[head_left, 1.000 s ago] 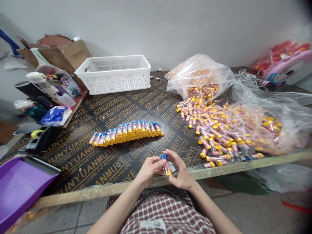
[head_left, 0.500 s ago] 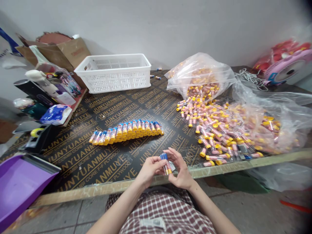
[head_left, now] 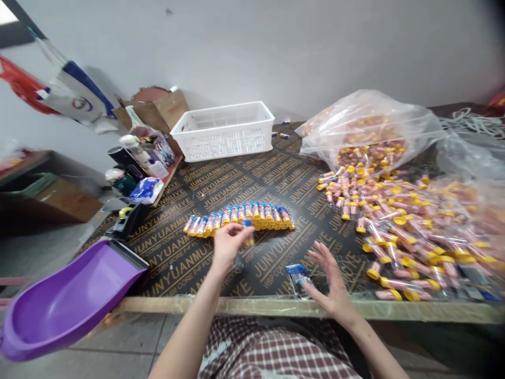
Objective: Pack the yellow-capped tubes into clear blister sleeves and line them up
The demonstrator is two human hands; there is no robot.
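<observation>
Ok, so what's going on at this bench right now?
The person's left hand pinches a blue-and-yellow tube at the near side of a row of similar tubes. The right hand is open beside a small blue packet; whether they touch is unclear. Loose yellow-capped tubes lie piled to the right, before a translucent bag holding more.

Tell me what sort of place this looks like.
Probably a small workshop or packing room: a heap of loose pink-and-yellow tubes, a neat row of blue-and-yellow tubes and a white plastic crate, all on one dark printed worktop.
</observation>
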